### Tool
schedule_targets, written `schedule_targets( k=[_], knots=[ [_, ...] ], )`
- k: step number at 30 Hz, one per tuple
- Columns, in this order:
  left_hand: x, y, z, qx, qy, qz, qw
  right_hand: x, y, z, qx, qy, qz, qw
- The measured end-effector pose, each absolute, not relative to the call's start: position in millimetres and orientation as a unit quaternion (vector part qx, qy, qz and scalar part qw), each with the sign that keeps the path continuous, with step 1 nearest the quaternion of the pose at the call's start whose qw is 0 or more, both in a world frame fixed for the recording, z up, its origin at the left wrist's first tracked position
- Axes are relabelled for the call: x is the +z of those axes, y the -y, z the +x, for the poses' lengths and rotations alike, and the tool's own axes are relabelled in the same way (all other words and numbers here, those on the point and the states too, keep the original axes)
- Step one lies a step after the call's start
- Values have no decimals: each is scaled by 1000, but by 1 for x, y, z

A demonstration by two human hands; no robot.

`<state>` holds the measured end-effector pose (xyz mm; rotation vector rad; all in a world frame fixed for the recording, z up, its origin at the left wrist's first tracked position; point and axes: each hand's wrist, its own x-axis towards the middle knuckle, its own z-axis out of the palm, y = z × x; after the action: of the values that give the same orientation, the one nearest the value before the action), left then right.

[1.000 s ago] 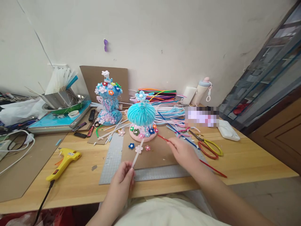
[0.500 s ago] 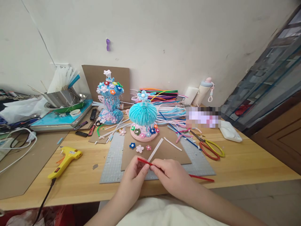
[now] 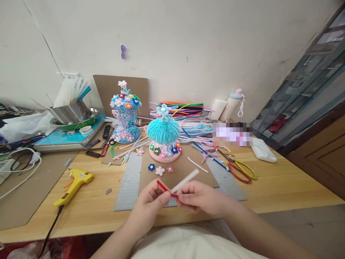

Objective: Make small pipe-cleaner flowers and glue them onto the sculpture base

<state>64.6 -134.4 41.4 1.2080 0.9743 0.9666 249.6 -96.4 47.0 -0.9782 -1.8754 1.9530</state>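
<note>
A red pipe cleaner (image 3: 162,186) runs between my two hands, bent where they meet. My left hand (image 3: 153,198) pinches it between thumb and fingers. Close by on the right, my right hand (image 3: 199,196) is closed on its other part. A white flat strip (image 3: 185,180), smeared by motion, sticks up from between the hands; which hand grips it I cannot tell. Just beyond the hands, a blue flower (image 3: 151,167), a white-pink flower (image 3: 160,171) and a pink flower (image 3: 169,169) lie on cardboard (image 3: 188,176), in front of a turquoise domed pipe-cleaner piece (image 3: 163,131).
A yellow glue gun (image 3: 74,185) lies at the left, its cord over the table edge. Scissors (image 3: 242,171) with red and yellow handles rest at the right. Behind stand a taller flowered piece (image 3: 126,111) and pipe-cleaner bundles (image 3: 196,127). A grey cutting mat (image 3: 126,196) lies under the cardboard.
The white strip has swung to the right and lower. My right hand has shifted slightly right and turned, and the red pipe cleaner's long tail no longer shows beyond it.
</note>
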Motion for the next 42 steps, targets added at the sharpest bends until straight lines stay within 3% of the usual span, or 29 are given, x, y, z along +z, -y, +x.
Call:
schedule_targets(
  k=[2,5,9,12,15,20,23,25,28,32,37,42],
  knots=[
    [52,136,62,341,-385,590,622,50,82,253,716,623,-312,45],
    [60,137,63,236,-408,683,557,64,70,250,626,711,-320,-17],
    [49,129,67,272,-512,675,457,92,85,239,317,874,-365,52],
    [38,123,65,353,-510,590,517,98,108,236,172,907,-370,104],
    [39,121,62,405,-468,481,621,88,122,239,189,891,-378,165],
    [54,127,57,390,-421,400,715,66,115,245,363,827,-359,235],
    [58,129,56,345,-381,432,741,63,94,247,461,802,-330,187],
    [57,130,57,288,-370,494,732,68,82,248,477,821,-294,106],
    [52,129,60,238,-413,595,647,82,76,247,363,887,-283,43],
    [42,126,62,324,-499,600,535,95,93,243,208,918,-326,84],
    [37,124,59,409,-487,475,608,85,117,244,166,909,-350,156],
    [42,129,55,405,-455,391,691,67,117,250,239,883,-343,214]
  ],
)
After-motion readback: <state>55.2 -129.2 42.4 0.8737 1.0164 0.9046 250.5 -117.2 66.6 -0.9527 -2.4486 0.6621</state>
